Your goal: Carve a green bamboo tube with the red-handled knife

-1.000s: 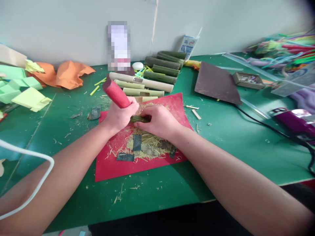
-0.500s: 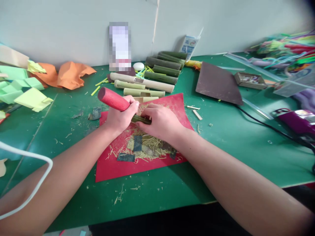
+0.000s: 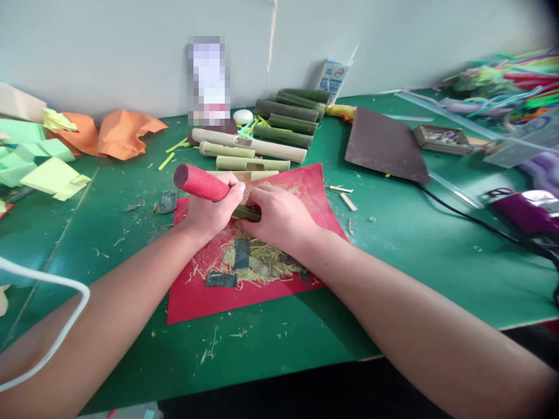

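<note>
My left hand [image 3: 212, 210] is closed round the red wooden handle [image 3: 198, 182] of a tool, its working end hidden between my hands. My right hand [image 3: 279, 218] presses down with curled fingers on a short dark green bamboo piece [image 3: 248, 213] lying on a red sheet [image 3: 305, 180]. Under my hands the sheet carries a heap of pale bamboo shavings [image 3: 262, 259] and a few dark strips of peeled skin [image 3: 222, 280].
Rows of pale and dark green bamboo tubes [image 3: 279, 125] lie behind the sheet on the green table [image 3: 414, 256]. Crumpled orange and green paper [image 3: 117, 134] sits far left, a brown sheet [image 3: 384, 145] and purple tool with black cable [image 3: 524, 212] at right. A white cord [image 3: 65, 326] loops near left.
The red handle has tipped lower and further left, from steeply raised to nearly level. Both hands stay on the bamboo piece and have shifted slightly left.
</note>
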